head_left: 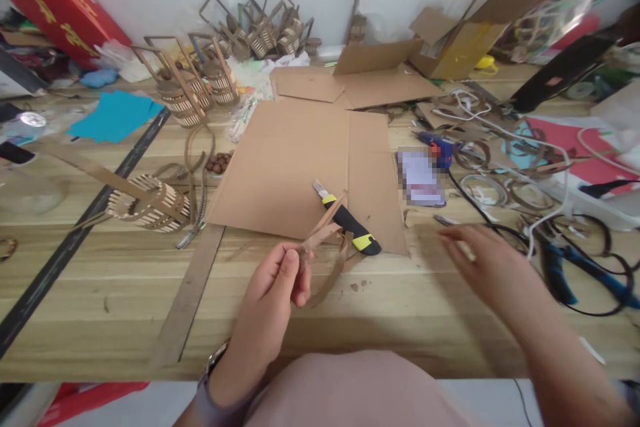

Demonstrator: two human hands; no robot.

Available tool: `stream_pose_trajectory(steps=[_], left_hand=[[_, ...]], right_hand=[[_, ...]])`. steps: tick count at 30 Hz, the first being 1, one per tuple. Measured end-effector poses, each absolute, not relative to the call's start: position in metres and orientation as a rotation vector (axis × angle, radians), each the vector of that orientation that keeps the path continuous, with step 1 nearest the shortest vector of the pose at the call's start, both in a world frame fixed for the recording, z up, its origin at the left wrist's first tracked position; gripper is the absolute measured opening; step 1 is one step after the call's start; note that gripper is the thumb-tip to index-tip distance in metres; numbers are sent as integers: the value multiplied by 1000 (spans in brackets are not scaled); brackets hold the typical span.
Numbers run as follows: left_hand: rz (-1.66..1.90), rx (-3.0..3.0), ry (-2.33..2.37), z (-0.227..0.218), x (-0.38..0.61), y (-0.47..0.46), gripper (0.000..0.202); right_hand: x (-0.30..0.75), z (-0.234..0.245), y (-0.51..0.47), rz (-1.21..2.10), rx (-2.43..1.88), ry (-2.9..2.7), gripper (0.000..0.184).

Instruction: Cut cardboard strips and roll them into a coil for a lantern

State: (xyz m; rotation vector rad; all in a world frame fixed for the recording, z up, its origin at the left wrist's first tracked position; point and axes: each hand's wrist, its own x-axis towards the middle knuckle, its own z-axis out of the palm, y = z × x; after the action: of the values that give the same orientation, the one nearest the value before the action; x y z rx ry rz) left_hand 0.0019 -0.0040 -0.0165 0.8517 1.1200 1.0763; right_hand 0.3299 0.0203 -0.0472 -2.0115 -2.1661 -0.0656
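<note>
My left hand [280, 287] is closed around the ends of thin brown strips [323, 233], pinched between thumb and fingers. The strips fan out over a utility knife [347, 220] with a black and yellow handle. That knife lies on a flat cardboard sheet [285, 160], its short blade toward the upper left. On the right, my right hand [475, 260] hovers above the wooden table with fingers stretched out, slightly blurred. Just beyond its fingertips shows a small metallic tip [445, 220]; what it belongs to is partly hidden.
A small woven basket [150, 203] and a pile of brown beads [219, 162] are left of the cardboard. To the right lie a phone-like object [423, 177], a blue glue gun [437, 147], blue-handled pliers [560, 273] and tangled cords. More small baskets [265, 30] stand at the back.
</note>
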Motion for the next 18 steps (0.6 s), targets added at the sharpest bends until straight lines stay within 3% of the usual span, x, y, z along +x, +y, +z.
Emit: stream_pose_trajectory(steps=[3, 9, 14, 18], left_hand=[[1094, 706, 1030, -15, 3, 0, 38], [1033, 590, 937, -4, 9, 6, 46], [942, 550, 911, -3, 10, 6, 45], [911, 519, 902, -2, 10, 6, 41]], right_hand=[[386, -63, 18, -223, -2408, -2089, 32], [428, -74, 17, -222, -2385, -2168, 34], [430, -48, 35, 155, -2241, -2295, 21], [413, -32, 38, 345, -2190, -2144, 24]])
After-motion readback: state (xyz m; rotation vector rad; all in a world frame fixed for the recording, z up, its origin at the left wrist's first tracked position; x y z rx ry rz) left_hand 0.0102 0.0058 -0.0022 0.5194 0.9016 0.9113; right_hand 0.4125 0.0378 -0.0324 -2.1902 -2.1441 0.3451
